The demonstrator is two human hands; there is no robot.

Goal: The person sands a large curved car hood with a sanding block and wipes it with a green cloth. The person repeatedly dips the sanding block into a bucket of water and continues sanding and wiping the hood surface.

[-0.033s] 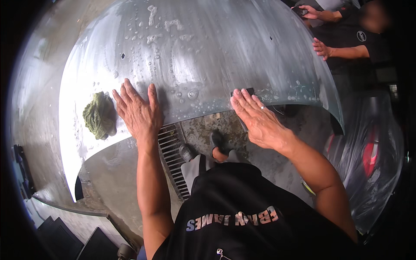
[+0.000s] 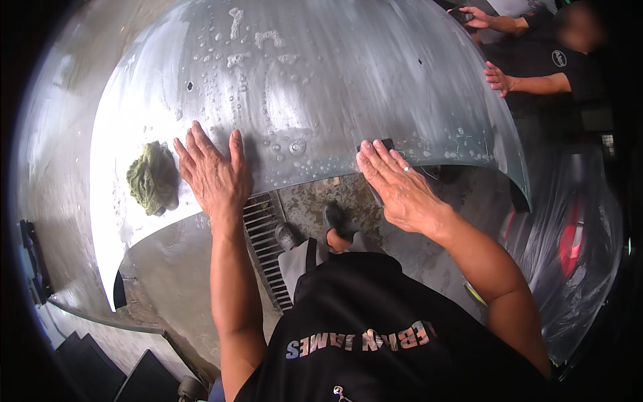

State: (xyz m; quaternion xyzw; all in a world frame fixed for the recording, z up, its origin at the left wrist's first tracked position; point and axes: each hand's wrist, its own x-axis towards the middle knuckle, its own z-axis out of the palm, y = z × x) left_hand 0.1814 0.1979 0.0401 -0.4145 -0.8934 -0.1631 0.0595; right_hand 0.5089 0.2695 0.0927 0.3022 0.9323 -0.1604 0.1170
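Left hand [image 2: 214, 179] on wet panel [image 2: 341, 87]; green cloth [image 2: 151, 179] beside, grate [image 2: 265, 234] below.

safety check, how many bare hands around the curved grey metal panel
4: left hand and right hand at the panel; co-worker's higher hand and lower hand, upper right; others may be hidden.

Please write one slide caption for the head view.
Left hand on wet grey panel beside green cloth; right hand partly covering dark pad.

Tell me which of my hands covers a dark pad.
Your right hand: the dark pad sticks out from under it. The left hand, beside the green cloth, shows none.
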